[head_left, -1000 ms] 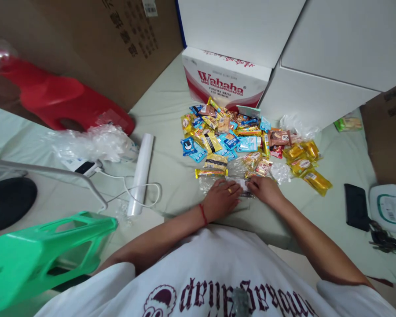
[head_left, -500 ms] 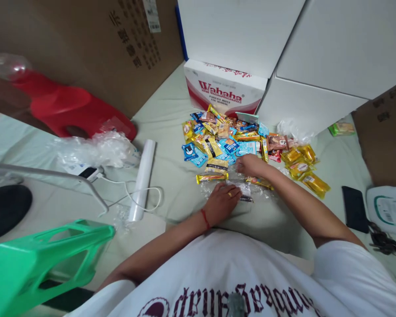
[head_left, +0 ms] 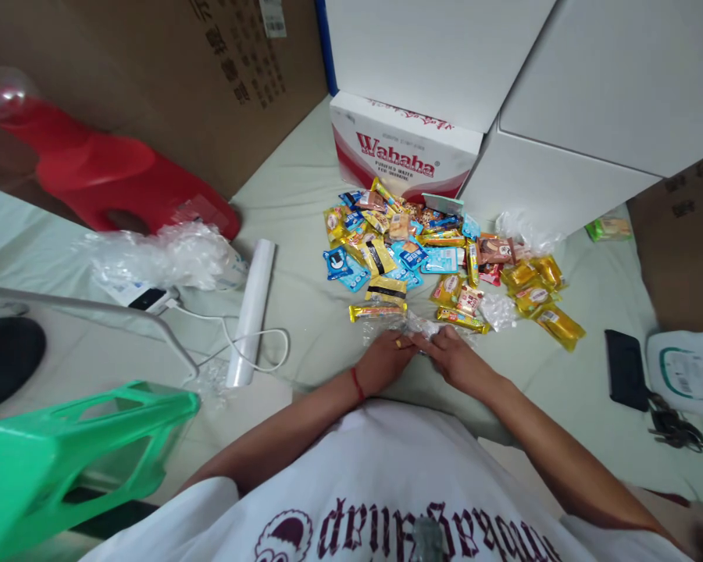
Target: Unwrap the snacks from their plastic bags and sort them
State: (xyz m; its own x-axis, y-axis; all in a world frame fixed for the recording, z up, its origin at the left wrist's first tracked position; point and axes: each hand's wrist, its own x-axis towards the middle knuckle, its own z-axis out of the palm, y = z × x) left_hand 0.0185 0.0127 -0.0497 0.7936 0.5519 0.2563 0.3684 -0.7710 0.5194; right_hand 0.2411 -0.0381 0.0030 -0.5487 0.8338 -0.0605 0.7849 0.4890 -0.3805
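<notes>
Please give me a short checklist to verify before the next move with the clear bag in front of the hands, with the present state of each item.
1. Left hand touches the clear bag: ok.
2. Right hand touches the same bag: ok.
3. Bag mouth open: cannot tell.
4. Snack pile lies just beyond the bag, probably within reach: ok.
5. Yellow stick packet lies apart from the bag: cannot tell, it sits at its edge.
</notes>
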